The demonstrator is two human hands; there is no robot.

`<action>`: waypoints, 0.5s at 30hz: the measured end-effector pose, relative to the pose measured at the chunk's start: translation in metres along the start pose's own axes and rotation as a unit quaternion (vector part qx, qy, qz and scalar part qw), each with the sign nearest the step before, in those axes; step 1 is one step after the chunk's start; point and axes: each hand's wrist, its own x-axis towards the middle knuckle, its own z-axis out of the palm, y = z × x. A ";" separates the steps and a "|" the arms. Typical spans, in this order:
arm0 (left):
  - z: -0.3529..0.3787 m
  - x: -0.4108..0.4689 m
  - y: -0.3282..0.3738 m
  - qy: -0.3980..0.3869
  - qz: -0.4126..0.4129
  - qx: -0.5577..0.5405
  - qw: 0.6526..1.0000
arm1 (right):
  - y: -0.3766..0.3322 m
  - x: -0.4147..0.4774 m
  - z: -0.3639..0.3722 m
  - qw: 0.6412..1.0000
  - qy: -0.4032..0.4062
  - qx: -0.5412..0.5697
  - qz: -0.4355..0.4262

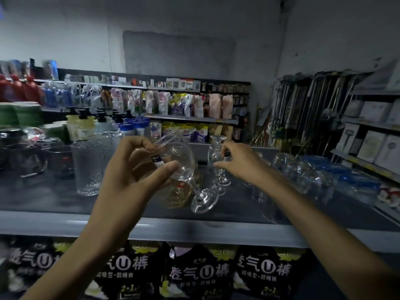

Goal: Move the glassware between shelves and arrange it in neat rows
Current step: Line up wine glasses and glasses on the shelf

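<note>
Gripping wine glass (184, 158), left hand (134, 169); goblet (213, 153), right hand (240, 163).

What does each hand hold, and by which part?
The left hand grips a tilted wine glass by its bowl. The right hand pinches a standing stemmed glass at its bowl.

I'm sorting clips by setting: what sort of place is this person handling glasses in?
Probably a shop's household-goods aisle: shelved refill pouches and pump bottles, mop handles racked at right. The left hand grips a wine glass, the right hand pinches a stemmed glass.
</note>
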 end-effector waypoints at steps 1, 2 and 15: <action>-0.004 -0.001 0.000 0.002 0.001 0.005 1.000 | -0.001 0.000 0.001 1.000 0.013 0.008 0.003; -0.008 -0.002 0.001 0.003 0.000 0.009 1.000 | -0.002 -0.002 0.001 1.000 0.024 0.011 0.003; -0.062 0.001 0.018 0.091 0.015 0.047 0.995 | -0.078 -0.074 -0.043 0.933 0.212 0.240 -0.163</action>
